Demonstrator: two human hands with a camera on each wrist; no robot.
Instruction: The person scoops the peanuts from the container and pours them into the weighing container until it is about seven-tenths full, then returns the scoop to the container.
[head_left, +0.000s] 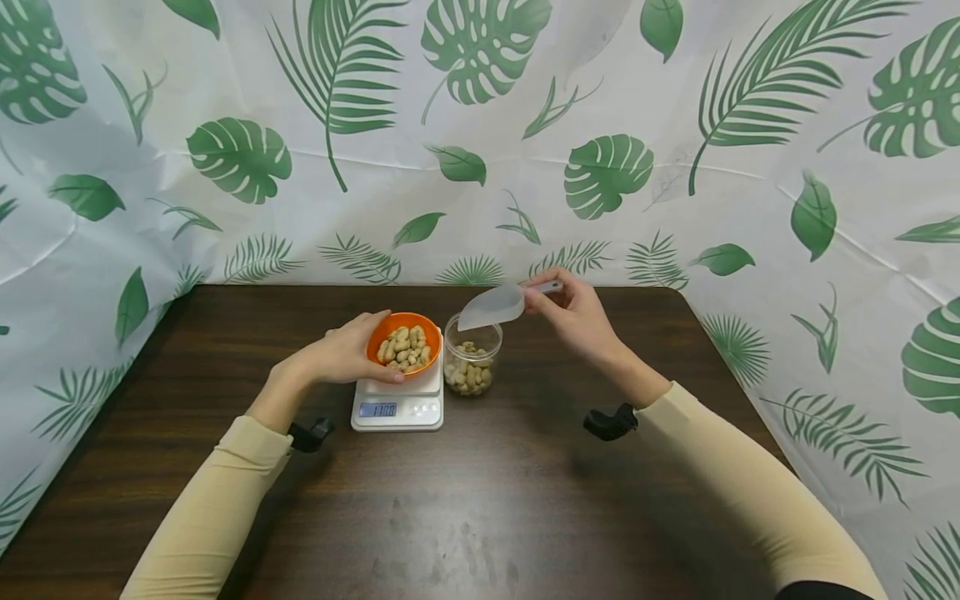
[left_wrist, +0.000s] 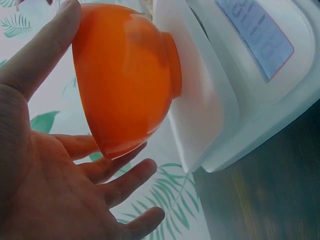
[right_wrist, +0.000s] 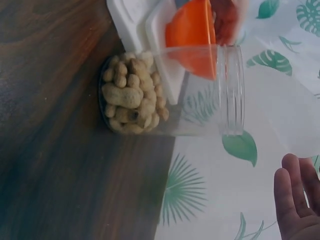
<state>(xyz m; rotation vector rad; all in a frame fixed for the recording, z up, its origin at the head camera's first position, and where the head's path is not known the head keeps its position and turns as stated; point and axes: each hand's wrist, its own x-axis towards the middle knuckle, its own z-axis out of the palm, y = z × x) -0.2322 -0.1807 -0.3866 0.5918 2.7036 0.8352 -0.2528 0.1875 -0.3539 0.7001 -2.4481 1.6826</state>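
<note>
An orange bowl (head_left: 433,351) full of unshelled peanuts (head_left: 405,348) sits on a white digital kitchen scale (head_left: 397,420). My left hand (head_left: 341,350) holds it by the side, thumb at the near rim and fingers at the far one. In the left wrist view the bowl's foot (left_wrist: 173,65) meets the scale's platform (left_wrist: 200,95). My right hand (head_left: 573,317) pinches the handle of a translucent plastic scoop (head_left: 491,307), raised over the mouth of a clear jar (head_left: 489,340). Peanuts (right_wrist: 131,95) fill the jar's lower part, seen in the right wrist view.
Dark wooden table (head_left: 480,508) extends in front of the scale and jar. The jar stands close against the scale's right side. A leaf-printed white sheet (head_left: 480,200) hangs behind the table's back edge. Black camera mounts (head_left: 611,422) hang below both wrists.
</note>
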